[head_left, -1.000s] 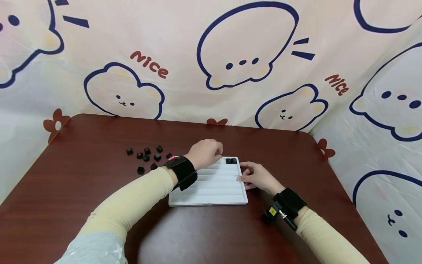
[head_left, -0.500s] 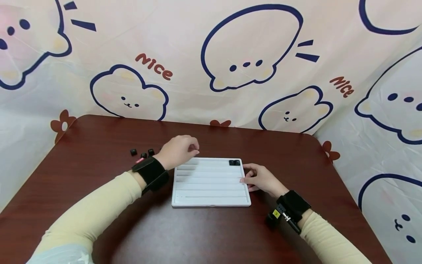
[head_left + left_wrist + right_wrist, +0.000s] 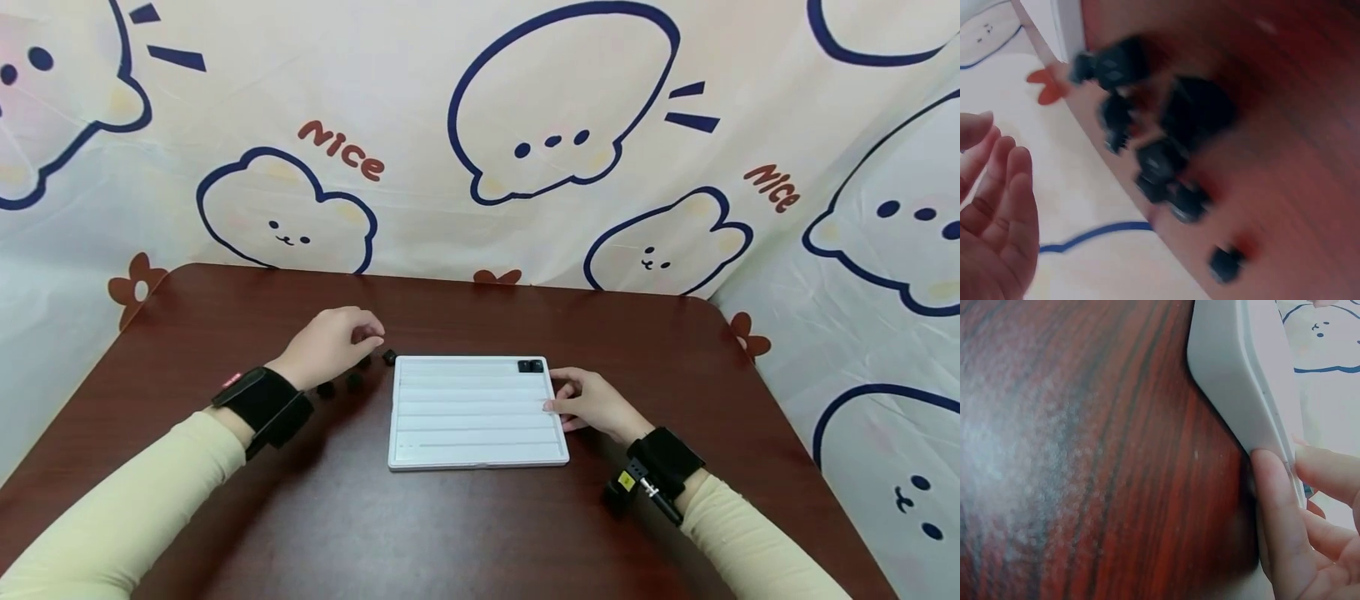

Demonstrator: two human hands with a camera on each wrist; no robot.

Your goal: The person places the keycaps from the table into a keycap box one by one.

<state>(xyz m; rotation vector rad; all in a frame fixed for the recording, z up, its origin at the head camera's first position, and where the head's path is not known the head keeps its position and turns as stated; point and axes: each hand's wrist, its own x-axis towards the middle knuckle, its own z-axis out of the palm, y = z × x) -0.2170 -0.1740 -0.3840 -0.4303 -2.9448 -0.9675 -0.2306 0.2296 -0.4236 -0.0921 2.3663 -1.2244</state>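
Observation:
A white ridged tray (image 3: 474, 417) lies flat on the table, with two black keycap-like blocks (image 3: 530, 366) side by side in its far right corner. My right hand (image 3: 596, 407) grips the tray's right edge; in the right wrist view the thumb and fingers (image 3: 1279, 506) pinch its rim. To the left, my left hand (image 3: 326, 342) hovers over loose black blocks (image 3: 389, 357), its fingers loosely bent and holding nothing. The left wrist view shows these blocks (image 3: 1161, 157) blurred, beside the left hand (image 3: 1000, 225). In the head view, that hand and wrist hide most of them.
The dark reddish-brown table (image 3: 465, 542) reaches back to a pale curtain (image 3: 420, 100) printed with cartoon bears. Each wrist wears a black band (image 3: 266, 408). One loose block sits close to the tray's far left corner.
My left hand has swung left, from above the tray to over the loose blocks. My right hand has stayed at the tray's right edge.

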